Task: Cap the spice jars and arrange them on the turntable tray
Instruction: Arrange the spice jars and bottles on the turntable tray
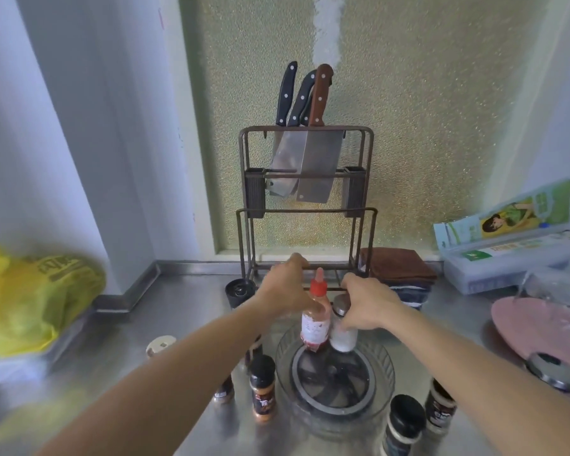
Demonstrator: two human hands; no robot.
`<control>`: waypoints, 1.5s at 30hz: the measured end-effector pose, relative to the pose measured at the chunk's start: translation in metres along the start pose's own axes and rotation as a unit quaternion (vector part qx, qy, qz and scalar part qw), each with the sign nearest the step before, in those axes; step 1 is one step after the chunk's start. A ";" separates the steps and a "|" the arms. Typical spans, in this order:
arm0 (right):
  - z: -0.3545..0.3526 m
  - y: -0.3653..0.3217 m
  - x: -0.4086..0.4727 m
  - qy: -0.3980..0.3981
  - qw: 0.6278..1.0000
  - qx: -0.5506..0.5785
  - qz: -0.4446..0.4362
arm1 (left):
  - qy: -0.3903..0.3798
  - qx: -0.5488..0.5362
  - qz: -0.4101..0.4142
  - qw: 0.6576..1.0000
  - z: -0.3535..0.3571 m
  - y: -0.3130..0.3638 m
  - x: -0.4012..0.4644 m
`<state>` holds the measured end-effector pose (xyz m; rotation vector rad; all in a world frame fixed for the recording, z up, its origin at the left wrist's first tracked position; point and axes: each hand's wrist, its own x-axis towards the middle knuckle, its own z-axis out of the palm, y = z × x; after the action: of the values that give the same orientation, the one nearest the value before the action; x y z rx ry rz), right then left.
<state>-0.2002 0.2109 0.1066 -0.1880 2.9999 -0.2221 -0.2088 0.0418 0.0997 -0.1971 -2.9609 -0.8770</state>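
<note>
A clear turntable tray (287, 352) with a dark hub sits on the steel counter in front of me. At its far side stand a red-capped sauce bottle (316, 327) and a salt jar (343, 337) with a metal lid. My left hand (285, 289) grips the bottle from the left. My right hand (367, 306) is closed around the salt jar's top. Black-capped spice jars stand off the tray: one at its left (262, 388), another partly hidden behind my left forearm (224, 391), and two at the front right (403, 426) (440, 406).
A knife rack (305, 179) with cleavers stands just behind the tray. A black grinder (239, 291) and a loose white cap (160, 345) lie left of it. Folded brown cloths (397, 268), boxes, a pink plate (540, 334) and a metal lid are on the right; a yellow bag (33, 297) is far left.
</note>
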 end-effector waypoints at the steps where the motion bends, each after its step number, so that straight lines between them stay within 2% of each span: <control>1: -0.005 -0.003 -0.003 0.019 1.000 0.002 -0.001 | 0.008 -0.014 -0.007 1.000 -0.012 0.000 -0.005; 7: -0.029 -0.026 -0.021 0.204 0.976 0.073 -0.035 | 0.125 -0.014 -0.044 0.991 -0.075 -0.029 -0.022; 10: -0.026 -0.038 -0.025 0.239 0.964 0.098 -0.060 | 0.091 0.023 -0.079 0.992 -0.081 -0.054 -0.021; 13: -0.018 -0.045 -0.028 0.222 0.966 0.110 -0.081 | 0.032 0.036 -0.106 0.993 -0.073 -0.071 -0.017; 17: -0.008 -0.046 -0.029 0.194 0.970 0.108 -0.094 | 0.009 0.027 -0.138 0.990 -0.053 -0.085 -0.010; 22: 0.001 -0.045 -0.030 0.178 0.971 0.110 -0.112 | 0.044 0.050 -0.123 0.990 -0.042 -0.090 -0.006; 27: -0.003 -0.045 -0.036 0.163 0.971 0.137 -0.109 | 0.086 0.065 -0.089 0.990 -0.064 -0.079 -0.022; 35: -0.023 -0.054 -0.057 0.160 0.955 0.227 -0.102 | 0.126 0.058 0.012 0.990 -0.114 -0.006 -0.053; 39: -0.024 -0.052 -0.068 0.136 0.964 0.211 -0.082 | 0.076 0.046 0.044 0.995 -0.092 0.025 -0.065; 45: 0.000 -0.040 -0.075 0.083 0.977 0.185 -0.070 | 0.011 0.039 0.040 0.998 -0.043 0.027 -0.068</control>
<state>-0.1220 0.1820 0.1213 -0.3551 3.0353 -0.8418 -0.1370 0.0335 0.1451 -0.2982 -2.9372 -0.7491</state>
